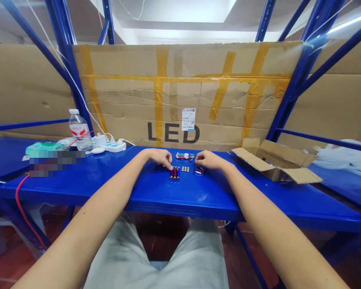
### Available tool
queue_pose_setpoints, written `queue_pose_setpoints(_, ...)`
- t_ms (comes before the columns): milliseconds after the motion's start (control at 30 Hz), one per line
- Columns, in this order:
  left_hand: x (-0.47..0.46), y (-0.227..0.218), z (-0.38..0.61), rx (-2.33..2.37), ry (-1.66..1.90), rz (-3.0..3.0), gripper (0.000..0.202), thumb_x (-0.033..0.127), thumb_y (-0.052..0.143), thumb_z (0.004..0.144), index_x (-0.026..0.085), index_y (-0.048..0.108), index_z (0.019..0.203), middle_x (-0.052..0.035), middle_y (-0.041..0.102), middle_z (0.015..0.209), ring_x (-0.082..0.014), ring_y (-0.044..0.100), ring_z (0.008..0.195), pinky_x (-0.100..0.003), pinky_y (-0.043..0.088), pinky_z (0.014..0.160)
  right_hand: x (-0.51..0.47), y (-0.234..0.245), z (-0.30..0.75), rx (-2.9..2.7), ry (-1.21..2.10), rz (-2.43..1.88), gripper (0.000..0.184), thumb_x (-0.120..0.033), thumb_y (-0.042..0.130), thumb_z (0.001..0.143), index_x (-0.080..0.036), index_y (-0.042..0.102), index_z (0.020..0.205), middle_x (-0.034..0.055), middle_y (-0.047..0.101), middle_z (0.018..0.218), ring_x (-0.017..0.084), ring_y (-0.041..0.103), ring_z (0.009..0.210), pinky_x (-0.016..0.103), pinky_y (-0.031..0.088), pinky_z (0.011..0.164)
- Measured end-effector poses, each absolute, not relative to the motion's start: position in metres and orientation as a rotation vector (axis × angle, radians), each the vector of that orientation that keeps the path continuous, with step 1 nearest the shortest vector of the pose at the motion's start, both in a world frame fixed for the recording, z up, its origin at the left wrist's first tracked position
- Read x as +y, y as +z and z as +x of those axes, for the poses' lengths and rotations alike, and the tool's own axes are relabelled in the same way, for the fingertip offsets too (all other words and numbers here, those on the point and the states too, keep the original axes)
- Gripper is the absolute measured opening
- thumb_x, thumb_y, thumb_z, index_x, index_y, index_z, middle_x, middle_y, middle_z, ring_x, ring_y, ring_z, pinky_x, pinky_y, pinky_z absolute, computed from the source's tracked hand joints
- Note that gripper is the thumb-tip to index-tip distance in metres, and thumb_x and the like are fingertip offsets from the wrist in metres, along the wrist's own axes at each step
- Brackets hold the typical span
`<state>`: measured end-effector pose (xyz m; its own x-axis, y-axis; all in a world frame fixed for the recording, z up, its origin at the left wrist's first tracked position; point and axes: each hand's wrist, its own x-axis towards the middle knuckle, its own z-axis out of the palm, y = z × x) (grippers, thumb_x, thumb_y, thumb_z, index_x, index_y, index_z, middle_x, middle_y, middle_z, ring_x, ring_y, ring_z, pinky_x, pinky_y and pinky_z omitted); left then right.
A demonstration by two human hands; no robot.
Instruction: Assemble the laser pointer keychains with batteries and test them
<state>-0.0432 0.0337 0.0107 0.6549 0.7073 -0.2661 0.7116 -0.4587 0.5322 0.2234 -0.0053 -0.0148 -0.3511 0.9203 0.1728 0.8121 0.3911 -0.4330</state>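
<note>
My left hand [161, 157] rests on the blue table with its index finger stretched out to the upper end of a row of short red and blue metal tubes [175, 174]. Its other fingers are partly curled, and I see nothing held in them. Beside the tubes lie several small silver button cells [185, 169] in neat rows. Red and blue carabiners [199, 171] lie just below my right hand [209, 159]. That hand's fingers are bent together at the right end of a bundle of slim coloured metal tubes [184, 155]; what they pinch, if anything, is hidden.
An open cardboard box [270, 162] stands to the right, with clear plastic bags [345, 156] beyond. On the left are a water bottle [80, 130], a power strip [116, 145], a green packet [45, 148] and a red cable [21, 200]. Taped cardboard [126, 100] walls the back.
</note>
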Motion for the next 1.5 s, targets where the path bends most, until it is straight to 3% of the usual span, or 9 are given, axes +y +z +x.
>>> queue_pose_setpoints(800,0.035,0.009,-0.039,1.157,0.004,2.313,0.049,0.06,0.077,0.057,0.018,0.054,0.07,0.0,0.057,0.064,-0.0123,0.047,0.058,-0.027,0.032,0.056,-0.007,-0.014,0.223,-2.267,0.389,-1.529,0.012,-0.023,0.057,0.075,-0.016,0.067,0.077,0.0034,0.067,0.072,0.015,0.056,0.065,0.026,0.04,0.06)
queue_pose_setpoints(933,0.045,0.002,-0.036,1.216,0.266,2.374,0.042,0.053,0.073,0.063,0.018,0.058,0.081,-0.0015,0.062,0.072,-0.0142,0.053,0.065,-0.027,0.037,0.061,-0.003,-0.015,0.225,-2.249,0.353,-1.52,0.014,-0.024,0.057,0.076,-0.015,0.068,0.079,0.0048,0.069,0.077,0.016,0.057,0.068,0.027,0.041,0.063)
queue_pose_setpoints(1033,0.056,-0.004,-0.023,1.142,0.572,2.494,0.024,0.037,0.064,0.074,0.016,0.064,0.086,-0.006,0.068,0.089,-0.0167,0.058,0.079,-0.027,0.042,0.072,-0.002,-0.015,0.224,-2.223,0.298,-1.533,0.016,-0.021,0.056,0.078,-0.014,0.07,0.083,0.0059,0.07,0.079,0.017,0.058,0.071,0.026,0.041,0.065)
queue_pose_setpoints(1167,0.066,-0.005,0.005,1.108,0.509,2.774,0.023,0.029,0.06,0.077,0.017,0.071,0.094,-0.0087,0.071,0.098,-0.0207,0.06,0.093,-0.027,0.041,0.081,-0.004,-0.013,0.22,-2.201,0.262,-1.548,0.025,-0.012,0.053,0.078,-0.014,0.073,0.092,0.0052,0.07,0.078,0.016,0.057,0.069,0.025,0.04,0.065)
queue_pose_setpoints(1300,0.066,-0.006,0.025,1.104,0.32,2.881,0.026,0.033,0.058,0.081,0.017,0.074,0.093,-0.0097,0.072,0.09,-0.021,0.062,0.083,-0.028,0.04,0.075,-0.004,-0.013,0.216,-2.201,0.273,-1.547,0.031,-0.008,0.05,0.077,-0.013,0.074,0.096,0.0051,0.069,0.076,0.015,0.057,0.067,0.024,0.04,0.065)
queue_pose_setpoints(1500,0.065,-0.011,0.027,1.127,0.3,2.878,0.019,0.031,0.064,0.077,0.016,0.073,0.085,-0.0091,0.072,0.086,-0.0196,0.061,0.077,-0.027,0.038,0.068,0.0,-0.018,0.217,-2.193,0.307,-1.525,0.023,-0.012,0.053,0.079,-0.013,0.072,0.092,0.0068,0.072,0.082,0.016,0.06,0.073,0.024,0.042,0.068)
